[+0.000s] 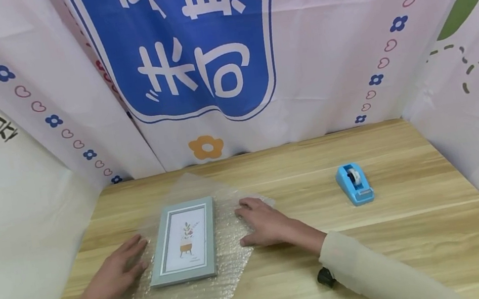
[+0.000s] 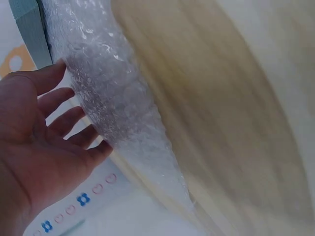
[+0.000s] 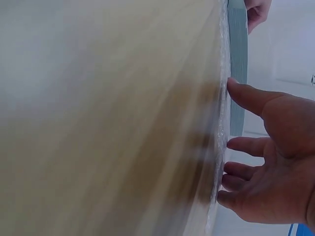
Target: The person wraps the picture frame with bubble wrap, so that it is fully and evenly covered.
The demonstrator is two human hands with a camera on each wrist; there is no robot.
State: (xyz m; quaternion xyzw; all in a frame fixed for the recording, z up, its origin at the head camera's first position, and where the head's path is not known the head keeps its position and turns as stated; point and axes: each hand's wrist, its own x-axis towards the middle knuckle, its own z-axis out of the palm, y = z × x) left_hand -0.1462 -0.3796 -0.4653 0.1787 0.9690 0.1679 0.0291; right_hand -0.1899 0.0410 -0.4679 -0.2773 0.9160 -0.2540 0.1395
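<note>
A pale green picture frame (image 1: 213, 235) with a potted-plant print lies face up on a sheet of bubble wrap (image 1: 233, 268), which is spread cornerwise on the table. To the left of the frame, my left hand (image 1: 116, 271) touches the wrap with spread, slightly bent fingers. My right hand (image 1: 265, 222) rests its fingertips on the wrap's right side, thumb apart from the other fingers. In the left wrist view the left fingertips meet the edge of the bubble wrap (image 2: 113, 83). The right wrist view shows the right fingertips along the sheet, beside the frame's side (image 3: 238, 64).
A blue tape dispenser (image 1: 355, 184) stands on the wooden table (image 1: 400, 244) to the right, beyond the right hand. A small black object (image 1: 326, 277) sits by the right sleeve. Printed cloth curtains (image 1: 316, 72) enclose the table's back and sides.
</note>
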